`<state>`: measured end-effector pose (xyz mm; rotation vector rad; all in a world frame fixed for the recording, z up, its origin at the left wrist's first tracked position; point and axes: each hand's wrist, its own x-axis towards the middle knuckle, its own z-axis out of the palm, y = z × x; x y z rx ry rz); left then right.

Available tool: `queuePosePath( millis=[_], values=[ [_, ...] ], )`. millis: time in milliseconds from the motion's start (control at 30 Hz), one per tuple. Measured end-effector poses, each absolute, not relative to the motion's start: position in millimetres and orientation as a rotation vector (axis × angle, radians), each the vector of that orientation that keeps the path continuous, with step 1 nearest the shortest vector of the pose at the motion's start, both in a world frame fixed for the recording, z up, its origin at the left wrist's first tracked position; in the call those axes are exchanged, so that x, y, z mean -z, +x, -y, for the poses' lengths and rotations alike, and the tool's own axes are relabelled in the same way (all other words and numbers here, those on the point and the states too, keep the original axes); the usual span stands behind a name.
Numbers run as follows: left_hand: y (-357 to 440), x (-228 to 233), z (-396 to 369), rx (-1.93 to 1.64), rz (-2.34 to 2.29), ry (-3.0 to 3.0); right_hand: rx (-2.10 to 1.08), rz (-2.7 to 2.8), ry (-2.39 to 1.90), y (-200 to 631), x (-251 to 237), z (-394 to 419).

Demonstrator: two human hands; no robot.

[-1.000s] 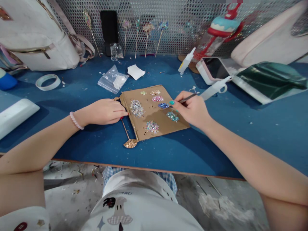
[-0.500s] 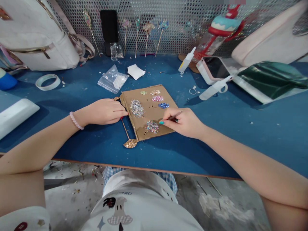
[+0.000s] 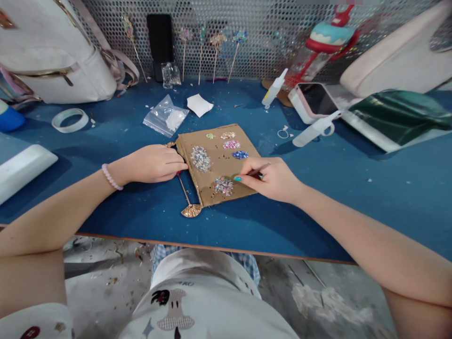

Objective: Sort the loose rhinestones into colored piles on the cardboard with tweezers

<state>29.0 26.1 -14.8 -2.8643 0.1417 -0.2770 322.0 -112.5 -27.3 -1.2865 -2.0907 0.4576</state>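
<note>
My right hand (image 3: pixel 275 180) grips a pair of slim dark tweezers (image 3: pixel 260 169) like a pen. Its fingertips are at the right edge of a pile of mixed shiny sequins (image 3: pixel 223 186) on a brown cardboard sheet (image 3: pixel 215 141). Several more small heaps lie on the board, among them a silvery pile (image 3: pixel 201 159) and a blue one (image 3: pixel 240 154). My left hand (image 3: pixel 158 163), fingers curled and pressed together, is at the board's left edge, closed on a thin gold hairpin (image 3: pixel 184 189). The gold fan-shaped end (image 3: pixel 191 210) sticks out below, near the board's corner.
Behind the board lie a clear zip bag (image 3: pixel 165 117) and white paper (image 3: pixel 199 105). Two glue bottles (image 3: pixel 312 131), a phone (image 3: pixel 315 101) and a dark green pouch (image 3: pixel 399 117) are on the right. Tape (image 3: pixel 70 121) and a white backpack (image 3: pixel 60 56) are left. Decorated sticks (image 3: pixel 216 52) lean against the mesh.
The tweezers have tilted slightly in my right hand, which stays beside the same pile. My left hand and the hairpin are where they were.
</note>
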Motion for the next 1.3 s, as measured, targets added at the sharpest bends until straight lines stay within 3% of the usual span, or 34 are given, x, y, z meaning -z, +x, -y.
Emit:
queuePosePath(
  millis=[1300],
  values=[
    [27.9, 13.2, -25.4, 0.238, -0.145, -2.868, -0.597, 1.918, -1.364, 326.6, 28.4, 107.8]
  ],
)
